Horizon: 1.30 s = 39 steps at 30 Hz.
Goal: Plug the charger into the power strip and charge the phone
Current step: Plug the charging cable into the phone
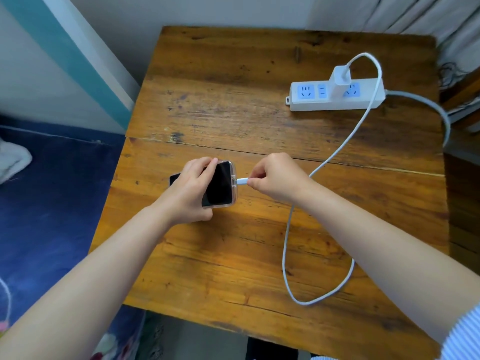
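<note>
The phone (217, 183) lies screen-up and dark near the middle of the wooden table (233, 255), in a clear case, and everything else can be placed from it. The left hand (187, 189) is closed over the phone's left part, fingers curled across its far edge and thumb at the near edge, so that most of that end is hidden. Just to the right of the phone, the right hand (276, 178) is pinched shut on the white cable plug (242, 181), whose tip touches the phone's right end at the port; how far it is seated cannot be told. From that hand the white cable (285, 245) drops toward the near edge of the table, loops round under the right forearm, then runs away up and to the right of the phone. It arches over to the white charger (339, 80), which stands plugged into the white power strip (335, 96) at the far right of the table, well apart from the phone. The strip's blue sockets to the left of the charger are free, and its grey cord (428, 107) leaves over the table's right edge. Left of the phone, beyond the table, is a blue floor covering (52, 203), and far beyond it, pale curtains (428, 14) hang.
</note>
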Available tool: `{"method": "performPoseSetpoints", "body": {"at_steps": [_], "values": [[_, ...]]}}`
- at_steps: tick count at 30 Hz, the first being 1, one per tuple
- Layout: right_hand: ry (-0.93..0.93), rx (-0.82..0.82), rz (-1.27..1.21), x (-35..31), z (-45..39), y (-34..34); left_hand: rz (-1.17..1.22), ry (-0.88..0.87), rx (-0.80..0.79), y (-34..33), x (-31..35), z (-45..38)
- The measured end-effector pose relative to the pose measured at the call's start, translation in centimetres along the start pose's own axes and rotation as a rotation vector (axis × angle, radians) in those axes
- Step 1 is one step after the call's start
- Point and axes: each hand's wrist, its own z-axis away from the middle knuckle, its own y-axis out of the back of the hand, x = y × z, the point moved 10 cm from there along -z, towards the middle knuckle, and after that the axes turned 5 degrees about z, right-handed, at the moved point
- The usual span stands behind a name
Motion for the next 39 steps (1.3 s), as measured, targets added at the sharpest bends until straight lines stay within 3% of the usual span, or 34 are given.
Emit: {"method": "performPoseSetpoints", "body": {"at_steps": [11,22,32,39], "values": [[-0.033,0.015,0.079,0.8,0.8,-1.0,-0.239,-0.135,0.05,-0.2,2.3,0.4],[-0.049,-0.038,-0.266,2.2,1.2,-2.0,-0.267,-0.162,0.03,0.3,2.9,0.5],[-0.096,0.037,-0.228,2.7,1.2,-3.1,-0.378,-0.181,0.007,-0.3,3.4,0.1],[-0.067,-0.05,-0.028,4.5,0.2,-3.3,-0.365,-0.094,-0.083,-2.8,1.8,-1.9]]}}
